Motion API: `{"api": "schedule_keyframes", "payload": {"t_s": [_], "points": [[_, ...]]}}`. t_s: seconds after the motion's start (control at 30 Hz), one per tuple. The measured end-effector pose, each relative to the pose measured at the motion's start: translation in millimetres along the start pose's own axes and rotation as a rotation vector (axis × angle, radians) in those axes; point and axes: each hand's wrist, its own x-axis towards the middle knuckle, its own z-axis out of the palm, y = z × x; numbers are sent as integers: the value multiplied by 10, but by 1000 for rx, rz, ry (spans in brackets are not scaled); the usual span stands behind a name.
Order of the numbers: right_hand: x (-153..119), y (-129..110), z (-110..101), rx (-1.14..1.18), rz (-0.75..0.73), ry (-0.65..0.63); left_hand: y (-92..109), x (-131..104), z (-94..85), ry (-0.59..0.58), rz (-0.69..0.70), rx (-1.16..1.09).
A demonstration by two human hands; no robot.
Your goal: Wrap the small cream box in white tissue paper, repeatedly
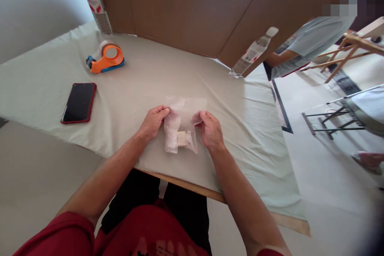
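Note:
A clear plastic bag [189, 106] is stretched between my hands just above the cloth-covered table. My left hand [154, 120] pinches its left side between thumb and fingers. On the right side, my right hand [210, 126] grips it the same way, some fingertips showing through the film. Along the bag's left part runs a bundle of bubble wrap [171, 140]. Beside that bundle sits a small cream-coloured block [181, 139], with crumpled clear film at its right. Whether the block is inside the bag or under the film, I cannot tell.
An orange and blue tape dispenser [109, 58] and a red-cased phone [79, 103] lie at the left. Two water bottles [97, 8] stand against a tall cardboard panel [186, 4] at the back. Beyond it on the right is another person's arm [283, 57].

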Motion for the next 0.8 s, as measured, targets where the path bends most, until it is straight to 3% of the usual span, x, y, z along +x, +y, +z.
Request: {"api": "schedule_keyframes", "payload": {"t_s": [0.17, 0.3, 0.4, 0.53, 0.7, 0.8], "points": [[-11, 84, 23, 169, 115, -51, 58, -80, -24, 256, 289, 308], [-4, 5, 76, 186, 136, -238, 98, -179, 19, 45, 238, 566], [11, -51, 120, 249, 155, -355, 112, -198, 49, 16, 190, 692], [37, -39, 106, 259, 125, -169, 130, -127, -37, -71, 113, 507], [80, 7, -36, 284, 106, 72, 185, -7, -161, 108, 10, 72], [121, 13, -109, 252, 126, 120, 222, 8, -178, 186, 44, 116]]}}
